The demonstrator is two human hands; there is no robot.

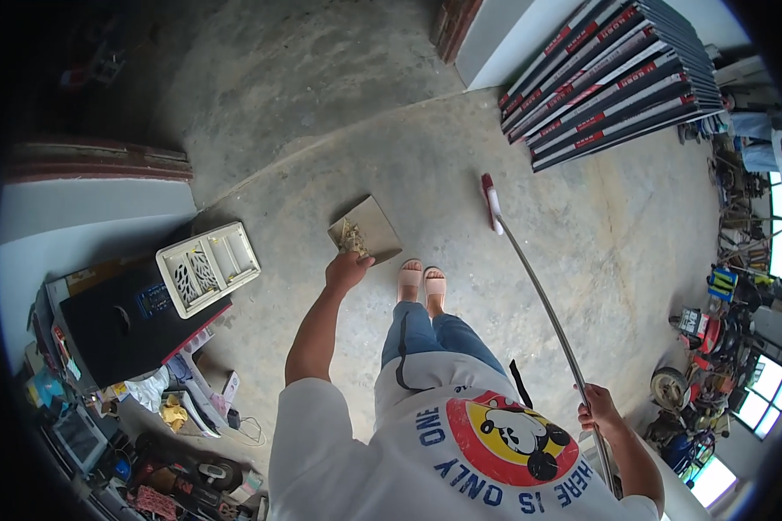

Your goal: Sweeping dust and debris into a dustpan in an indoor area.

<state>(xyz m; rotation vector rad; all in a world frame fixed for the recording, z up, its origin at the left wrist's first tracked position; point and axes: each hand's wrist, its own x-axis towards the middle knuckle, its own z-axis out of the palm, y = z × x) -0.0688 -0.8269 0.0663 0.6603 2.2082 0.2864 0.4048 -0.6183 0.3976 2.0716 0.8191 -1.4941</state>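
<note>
Pinching a tan, square-cornered board (377, 222) of straw-coloured debris (351, 236) in our left hand (347, 271), our right hand (598, 408) wrapped around a silvery, red-and-white-headed broom (553, 315)

Your broom head (492, 201) is dark red and white, its handle (545, 303) metallic grey, your dustpan (378, 226) tan, your sandals (435, 282) pale pink.

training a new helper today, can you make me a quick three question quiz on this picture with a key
1. Which grip holds the tan pan, and which the broom?
2. True or false: the broom touches the tan pan.
3. Pick one: the sandals are a) black, b) pale pink, c) green.

Key:
1. Left grip, tan pan; right grip, broom.
2. False, they are apart.
3. b
</note>
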